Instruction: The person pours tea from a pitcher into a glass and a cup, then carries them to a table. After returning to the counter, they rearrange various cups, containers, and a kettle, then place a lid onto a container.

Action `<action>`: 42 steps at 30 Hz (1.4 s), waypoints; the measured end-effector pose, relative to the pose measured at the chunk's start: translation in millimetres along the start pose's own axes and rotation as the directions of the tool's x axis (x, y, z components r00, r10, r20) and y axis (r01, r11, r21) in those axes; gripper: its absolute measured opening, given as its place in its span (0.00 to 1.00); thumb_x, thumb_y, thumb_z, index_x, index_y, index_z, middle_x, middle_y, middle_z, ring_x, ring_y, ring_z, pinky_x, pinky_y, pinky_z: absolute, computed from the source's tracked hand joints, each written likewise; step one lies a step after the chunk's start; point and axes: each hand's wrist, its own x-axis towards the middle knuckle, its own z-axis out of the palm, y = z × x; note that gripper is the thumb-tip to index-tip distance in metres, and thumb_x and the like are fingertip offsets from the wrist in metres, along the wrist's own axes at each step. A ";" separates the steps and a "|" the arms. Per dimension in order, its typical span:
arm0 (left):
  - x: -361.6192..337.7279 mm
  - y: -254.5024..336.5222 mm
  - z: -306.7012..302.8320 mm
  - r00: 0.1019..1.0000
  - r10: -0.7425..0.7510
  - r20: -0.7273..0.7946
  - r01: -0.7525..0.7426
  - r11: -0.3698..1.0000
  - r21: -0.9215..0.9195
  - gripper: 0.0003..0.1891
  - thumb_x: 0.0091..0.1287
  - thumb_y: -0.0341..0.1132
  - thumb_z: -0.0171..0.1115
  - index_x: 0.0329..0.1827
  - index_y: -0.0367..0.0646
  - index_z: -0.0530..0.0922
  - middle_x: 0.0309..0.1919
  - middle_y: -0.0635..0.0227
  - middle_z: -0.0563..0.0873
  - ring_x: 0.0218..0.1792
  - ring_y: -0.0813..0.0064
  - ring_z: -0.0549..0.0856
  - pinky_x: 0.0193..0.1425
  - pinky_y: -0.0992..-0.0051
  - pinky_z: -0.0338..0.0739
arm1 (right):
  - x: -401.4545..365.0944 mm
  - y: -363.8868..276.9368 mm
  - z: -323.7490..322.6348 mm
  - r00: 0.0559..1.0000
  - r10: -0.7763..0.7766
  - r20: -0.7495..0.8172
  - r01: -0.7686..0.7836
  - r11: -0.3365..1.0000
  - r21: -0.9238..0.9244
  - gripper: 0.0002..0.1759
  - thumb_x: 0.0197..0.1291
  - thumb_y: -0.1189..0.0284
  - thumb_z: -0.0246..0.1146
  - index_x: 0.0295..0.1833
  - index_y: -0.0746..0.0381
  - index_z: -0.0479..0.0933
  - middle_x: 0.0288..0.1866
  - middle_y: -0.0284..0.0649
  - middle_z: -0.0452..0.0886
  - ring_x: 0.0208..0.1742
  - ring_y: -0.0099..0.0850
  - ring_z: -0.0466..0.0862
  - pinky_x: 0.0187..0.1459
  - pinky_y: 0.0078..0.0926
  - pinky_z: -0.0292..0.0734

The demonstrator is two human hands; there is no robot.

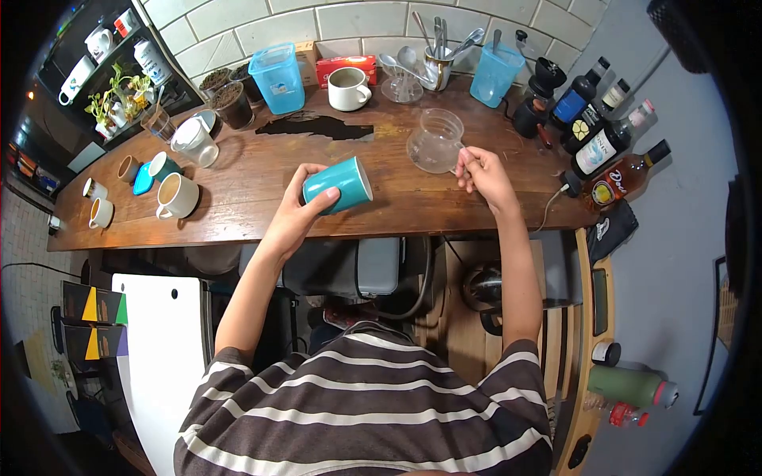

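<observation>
Left hand [305,206] wraps a teal cup [343,181] while the right hand [487,181] has a glass carafe [430,152] by its handle [459,163]

The left hand is curled around the middle of the cup, with the thumb [324,199] along the near side. No handle shows on this cup, which is probably why the grip goes round its body. The cup is held tilted well over, above the near part of the wooden counter [413,220], with its pale-edged end towards the right. Whether anything is inside cannot be seen.

Further right, the right hand is pinched around the carafe's handle. That handle faces right, which seems to suit the hand: the fingers can take it without crossing the glass. The carafe appears to stand upright on the counter, apart from the cup; if the wood bears its weight, that would explain so light a hold. How the fingertips meet the clear handle is too small to tell.

Along the far wall [357,22] sit a blue tub [279,83], a white mug [346,94] and a metal holder [436,73] with spoons, likely set back to leave the hands room. Tall bottles [597,152] stand grouped at the right, perhaps kept beside the wall against knocks. At the left, a cream mug [178,197] stands among other cups, outside the space between the arms.
</observation>
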 end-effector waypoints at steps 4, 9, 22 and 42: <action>2.0 8.5 8.5 0.998 0.061 0.016 -0.062 0.990 0.123 0.25 0.66 0.41 0.74 0.61 0.44 0.74 0.52 0.65 0.80 0.55 0.77 0.78 0.61 0.74 0.74 | 2.3 0.7 -29.2 0.997 -0.058 -0.040 0.059 0.998 0.007 0.17 0.80 0.63 0.53 0.36 0.60 0.74 0.27 0.28 0.76 0.26 0.16 0.73 0.24 0.14 0.65; 35.8 29.9 25.2 0.966 0.164 0.199 -0.234 0.882 0.409 0.34 0.59 0.46 0.79 0.63 0.42 0.72 0.54 0.63 0.83 0.56 0.72 0.81 0.62 0.68 0.76 | 12.1 3.4 -80.1 0.991 -0.036 -0.127 0.029 0.998 -0.055 0.19 0.80 0.60 0.52 0.35 0.59 0.72 0.27 0.27 0.73 0.24 0.16 0.70 0.24 0.16 0.62; 194.9 16.3 128.1 0.791 0.348 0.503 -0.598 0.273 0.753 0.36 0.53 0.46 0.80 0.59 0.38 0.71 0.44 0.45 0.87 0.47 0.45 0.87 0.54 0.54 0.81 | 29.3 19.5 -128.6 0.991 0.004 -0.137 -0.005 1.000 -0.005 0.19 0.81 0.60 0.51 0.35 0.58 0.71 0.26 0.28 0.72 0.23 0.17 0.70 0.22 0.16 0.62; 252.2 -25.6 151.7 0.807 0.331 0.489 -0.544 0.097 0.833 0.37 0.52 0.46 0.80 0.59 0.36 0.73 0.44 0.44 0.87 0.50 0.41 0.85 0.58 0.52 0.78 | 37.1 26.6 -130.4 0.992 0.033 -0.119 -0.028 0.999 0.044 0.19 0.81 0.60 0.51 0.34 0.58 0.71 0.26 0.28 0.72 0.23 0.17 0.70 0.21 0.17 0.62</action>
